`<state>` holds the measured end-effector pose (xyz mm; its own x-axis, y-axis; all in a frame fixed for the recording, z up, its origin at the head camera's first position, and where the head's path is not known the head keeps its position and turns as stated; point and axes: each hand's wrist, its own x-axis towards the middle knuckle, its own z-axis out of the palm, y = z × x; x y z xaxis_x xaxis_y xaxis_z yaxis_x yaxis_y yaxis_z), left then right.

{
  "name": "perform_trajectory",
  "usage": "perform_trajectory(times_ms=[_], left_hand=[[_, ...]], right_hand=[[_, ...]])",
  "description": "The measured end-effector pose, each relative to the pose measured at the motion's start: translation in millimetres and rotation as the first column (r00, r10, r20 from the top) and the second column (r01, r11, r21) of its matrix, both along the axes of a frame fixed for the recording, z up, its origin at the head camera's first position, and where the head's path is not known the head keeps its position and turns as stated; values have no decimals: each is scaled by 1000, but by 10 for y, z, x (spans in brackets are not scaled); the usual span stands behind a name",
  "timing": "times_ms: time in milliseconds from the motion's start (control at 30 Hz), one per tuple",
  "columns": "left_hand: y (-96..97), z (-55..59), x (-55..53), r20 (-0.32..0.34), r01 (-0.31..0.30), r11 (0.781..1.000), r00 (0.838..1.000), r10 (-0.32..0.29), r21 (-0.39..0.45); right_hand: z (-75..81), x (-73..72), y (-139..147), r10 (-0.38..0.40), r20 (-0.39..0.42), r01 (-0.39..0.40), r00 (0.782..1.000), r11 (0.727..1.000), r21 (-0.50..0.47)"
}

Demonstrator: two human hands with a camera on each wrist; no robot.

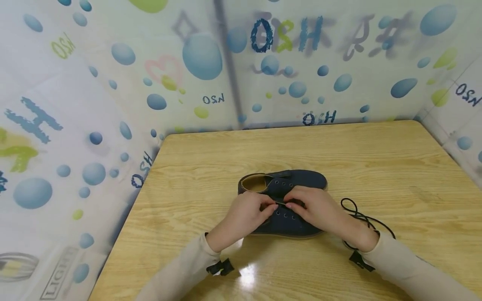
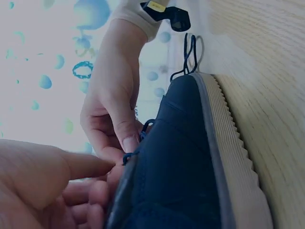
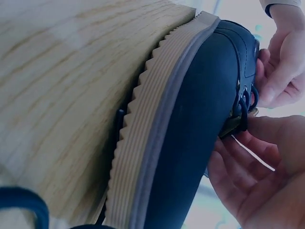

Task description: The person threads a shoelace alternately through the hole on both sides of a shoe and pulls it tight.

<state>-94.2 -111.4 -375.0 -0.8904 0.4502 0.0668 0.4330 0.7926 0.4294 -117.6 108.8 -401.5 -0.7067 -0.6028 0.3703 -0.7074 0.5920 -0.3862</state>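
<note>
Two dark navy shoes lie side by side on the table. Both hands are at the opening of the near shoe (image 1: 290, 225), whose row of small eyelets faces up. My left hand (image 1: 252, 213) pinches the shoe's tongue with thumb and forefinger, near the ankle end. A short way toward the toe, my right hand (image 1: 316, 205) pinches the tongue too, its fingers curled behind it in the right wrist view. Short dark lace loops (image 3: 244, 109) stand out at the eyelets beside the fingertips. The far shoe (image 1: 305, 177) sits just behind, its tan lining showing.
A loose black shoelace (image 1: 363, 217) lies in loops right of the shoes, partly under the right forearm. The wooden table (image 1: 196, 167) has patterned walls (image 1: 263, 83) behind it and at both sides. Black wrist cameras (image 1: 220, 267) hang at the cuffs.
</note>
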Motion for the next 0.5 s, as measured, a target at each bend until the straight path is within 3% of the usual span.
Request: perform_trajectory(times_ms=[100, 167, 333, 500], left_hand=[[10, -8, -7, -29, 16, 993, 999, -20, -116], [8, -22, -21, -10, 36, 988, 999, -38, -151], [-12, -50, -63, 55, 63, 993, 997, -58, -97], [-37, -43, -45, 57, 26, 999, 998, -24, -29]], right_hand=[[-8, 1, -2, -6, -14, 6, 1000, 1000, -2], [-11, 1, -3, -8, -18, 8, 1000, 1000, -6], [-18, -2, -1, -5, -20, 5, 1000, 1000, -11], [-15, -8, -6, -3, -21, 2, 1000, 1000, -18]])
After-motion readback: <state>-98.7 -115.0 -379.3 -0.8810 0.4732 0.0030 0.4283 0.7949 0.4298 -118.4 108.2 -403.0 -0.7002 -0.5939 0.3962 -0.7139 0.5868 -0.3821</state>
